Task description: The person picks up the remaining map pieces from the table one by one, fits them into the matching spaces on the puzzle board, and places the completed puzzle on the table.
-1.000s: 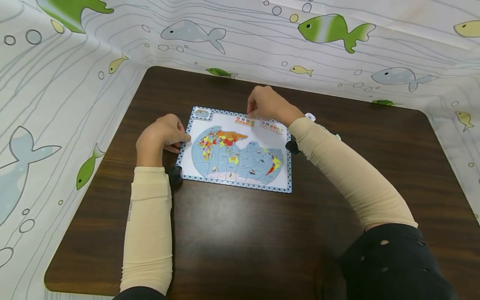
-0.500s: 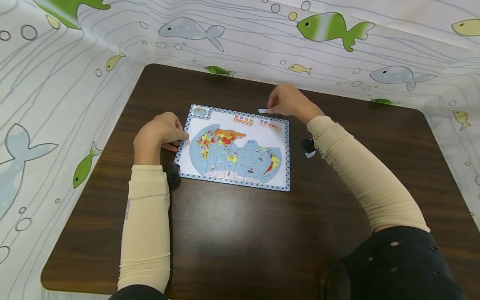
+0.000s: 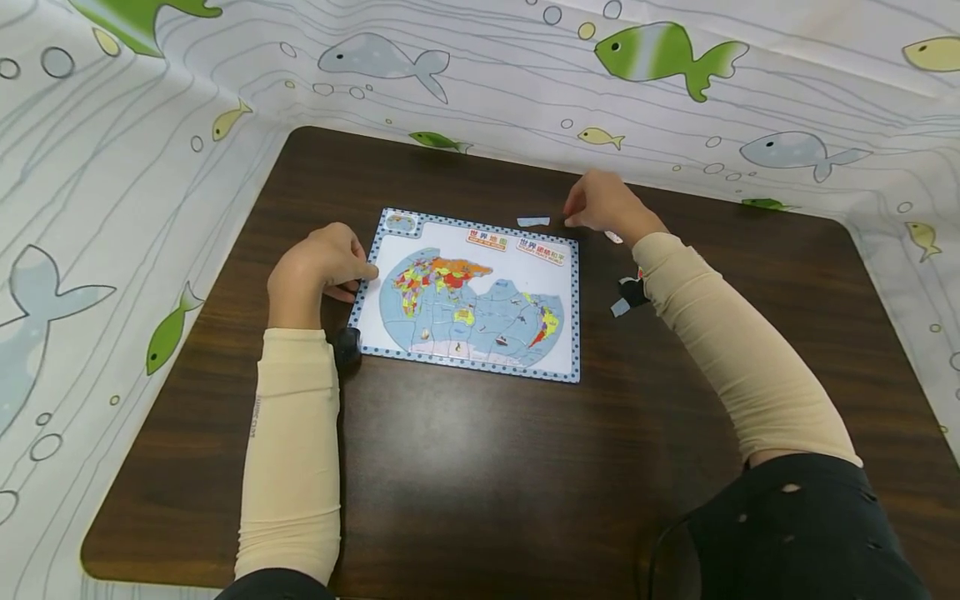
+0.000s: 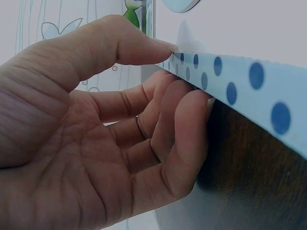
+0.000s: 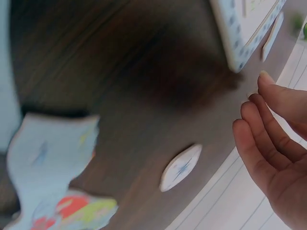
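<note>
A world map puzzle board (image 3: 465,364), with a dotted blue border and map pieces fitted into it, lies on the table. My left hand (image 3: 318,262) pinches its left edge; in the left wrist view the thumb is on top and the fingers curl below. Past the board's far right corner, my right hand (image 3: 609,204) hovers with fingers loosely bent and nothing visible in them. A narrow light blue puzzle piece (image 3: 533,222) lies behind the board, left of that hand. An oval white piece (image 5: 181,167) with a blue star mark rests near the right wrist.
More loose pieces, one light blue (image 5: 50,148) and one with red and yellow (image 5: 88,211), lie right of the board, partly hidden by the right wrist in the head view. Fish-patterned white fabric (image 3: 517,108) borders the dark wooden table (image 3: 465,483).
My right hand moved right from the board's top edge, carrying the narrow light blue piece, then let it go behind the board and drew farther right. My left hand stays at the left edge.
</note>
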### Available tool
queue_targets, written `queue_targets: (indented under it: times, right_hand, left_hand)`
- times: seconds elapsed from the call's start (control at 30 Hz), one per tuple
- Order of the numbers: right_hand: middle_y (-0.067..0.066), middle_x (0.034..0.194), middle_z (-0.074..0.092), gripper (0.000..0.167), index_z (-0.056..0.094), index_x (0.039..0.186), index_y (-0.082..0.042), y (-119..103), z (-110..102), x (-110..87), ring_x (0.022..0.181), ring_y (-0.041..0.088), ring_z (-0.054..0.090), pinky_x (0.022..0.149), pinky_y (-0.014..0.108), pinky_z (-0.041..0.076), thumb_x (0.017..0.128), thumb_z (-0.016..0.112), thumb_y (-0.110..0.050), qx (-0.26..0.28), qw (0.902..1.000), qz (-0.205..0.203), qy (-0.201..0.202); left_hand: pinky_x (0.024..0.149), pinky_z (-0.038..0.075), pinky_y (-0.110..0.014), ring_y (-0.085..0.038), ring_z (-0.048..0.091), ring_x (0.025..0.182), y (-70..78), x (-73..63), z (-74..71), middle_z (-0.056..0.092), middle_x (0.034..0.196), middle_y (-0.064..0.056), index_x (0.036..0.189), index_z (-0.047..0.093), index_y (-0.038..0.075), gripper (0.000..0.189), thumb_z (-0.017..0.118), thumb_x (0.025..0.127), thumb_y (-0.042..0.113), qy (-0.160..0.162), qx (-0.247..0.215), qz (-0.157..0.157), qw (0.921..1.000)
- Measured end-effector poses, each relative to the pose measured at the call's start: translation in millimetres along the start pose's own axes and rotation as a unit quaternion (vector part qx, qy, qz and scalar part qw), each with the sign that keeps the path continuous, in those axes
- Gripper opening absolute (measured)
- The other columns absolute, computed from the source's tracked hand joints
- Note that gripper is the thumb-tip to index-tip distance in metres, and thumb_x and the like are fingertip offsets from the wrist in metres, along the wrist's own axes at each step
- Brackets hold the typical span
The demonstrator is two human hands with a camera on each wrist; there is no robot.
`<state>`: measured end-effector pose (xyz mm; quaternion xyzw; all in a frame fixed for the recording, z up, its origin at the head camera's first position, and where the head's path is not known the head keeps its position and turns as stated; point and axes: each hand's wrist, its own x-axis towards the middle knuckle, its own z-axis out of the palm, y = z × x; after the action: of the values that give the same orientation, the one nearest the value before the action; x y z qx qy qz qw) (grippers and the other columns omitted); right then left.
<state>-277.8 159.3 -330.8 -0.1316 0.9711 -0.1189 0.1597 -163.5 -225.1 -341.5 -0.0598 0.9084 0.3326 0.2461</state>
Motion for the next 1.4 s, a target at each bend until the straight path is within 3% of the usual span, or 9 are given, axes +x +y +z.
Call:
queue_targets:
  times: [0.6,0.97,1.17,1.4]
  right_hand:
    - [0.033,0.132,0.067,0.046,0.067,0.129,0.011,55,-10,-15.8,0.115,0.045,0.063,0.105,0.061,0.054,0.097,0.079,-0.020,0.010,0.9958,0.089,-0.015]
    - [0.035,0.135,0.065,0.051,0.064,0.131,0.013,58,-11,-15.9,0.119,0.049,0.061,0.110,0.063,0.052,0.096,0.080,-0.020,0.008,0.9947,0.101,-0.016]
    - [0.032,0.127,0.069,0.041,0.069,0.124,0.011,55,-11,-16.8,0.108,0.044,0.063,0.099,0.058,0.057,0.095,0.081,-0.015,0.010,0.9935,0.113,-0.001]
    - [0.027,0.110,0.074,0.021,0.073,0.111,0.008,57,-12,-19.0,0.090,0.035,0.068,0.075,0.038,0.057,0.096,0.079,-0.007,0.034,0.9942,0.100,0.020]
  left_hand:
    - [0.068,0.067,-0.035,-0.026,0.065,0.079,1.0,-1.0,0.7,0.057,0.098,-0.019,0.109,0.058,-0.004,0.025,0.071,0.102,0.016,0.002,0.004,-0.005,1.0000]
    - [0.068,0.067,-0.035,-0.025,0.065,0.079,0.7,0.2,-0.1,0.056,0.098,-0.019,0.109,0.057,-0.004,0.024,0.070,0.102,0.015,0.001,0.002,-0.004,1.0000]
    - [0.068,0.067,-0.035,-0.025,0.065,0.078,0.2,1.4,0.0,0.056,0.098,-0.019,0.109,0.057,-0.004,0.025,0.071,0.102,0.016,0.002,0.002,-0.002,1.0000]
    - [0.067,0.067,-0.035,-0.025,0.065,0.077,-0.9,1.9,-0.2,0.057,0.098,-0.019,0.109,0.057,-0.004,0.026,0.071,0.101,0.016,0.003,0.003,-0.003,1.0000]
